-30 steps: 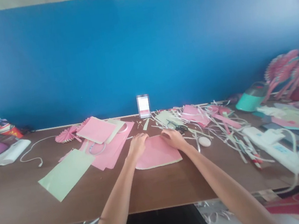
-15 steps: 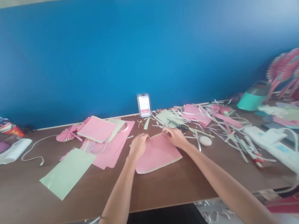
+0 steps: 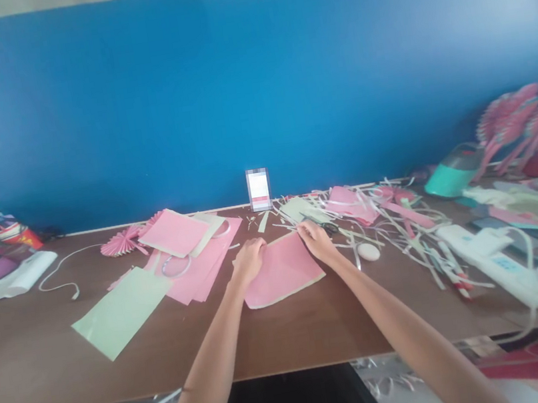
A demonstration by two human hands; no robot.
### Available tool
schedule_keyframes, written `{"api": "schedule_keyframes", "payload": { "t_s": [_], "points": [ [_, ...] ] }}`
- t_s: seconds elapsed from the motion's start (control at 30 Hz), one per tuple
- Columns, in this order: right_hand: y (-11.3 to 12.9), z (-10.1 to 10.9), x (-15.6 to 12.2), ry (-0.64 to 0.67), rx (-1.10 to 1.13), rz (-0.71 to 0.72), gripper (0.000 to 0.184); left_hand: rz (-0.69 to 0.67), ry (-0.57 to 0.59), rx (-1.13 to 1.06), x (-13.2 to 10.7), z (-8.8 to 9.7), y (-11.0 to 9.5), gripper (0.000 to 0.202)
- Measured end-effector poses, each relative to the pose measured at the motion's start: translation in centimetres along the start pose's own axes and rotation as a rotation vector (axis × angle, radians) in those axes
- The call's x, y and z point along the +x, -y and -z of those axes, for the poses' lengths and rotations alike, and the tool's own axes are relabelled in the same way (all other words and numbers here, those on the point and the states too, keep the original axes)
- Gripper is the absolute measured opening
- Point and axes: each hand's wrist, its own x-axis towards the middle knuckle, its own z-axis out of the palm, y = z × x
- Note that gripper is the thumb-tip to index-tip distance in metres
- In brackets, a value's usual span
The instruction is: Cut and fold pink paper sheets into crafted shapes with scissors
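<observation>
A pale green paper sheet [image 3: 122, 313] lies on the brown desk [image 3: 290, 340], just left of a pile of pink paper [image 3: 198, 266]. Next comes the left hand [image 3: 250, 261], resting at the upper left of a pink paper sheet [image 3: 280, 272] in the middle of the desk. The right hand [image 3: 316, 241] sits at the sheet's upper right corner. Both hands are narrowly curled, but whether they grip it is impossible to tell. Just beyond the right hand, dark scissors [image 3: 327, 226] lie among tangled paper strips [image 3: 394, 230], with a white power strip [image 3: 495, 265] farther right. Bare desk stretches from the sheet to the near edge.
</observation>
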Motion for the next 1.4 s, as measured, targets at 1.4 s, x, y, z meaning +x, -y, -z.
{"api": "schedule_keyframes", "payload": {
  "t_s": [1.4],
  "points": [
    [-0.9,0.3,-0.2,-0.293,-0.143,-0.233,0.026,-0.020,0.048,-0.002,-0.2,0.7,-1.2,0.021]
  ]
}}
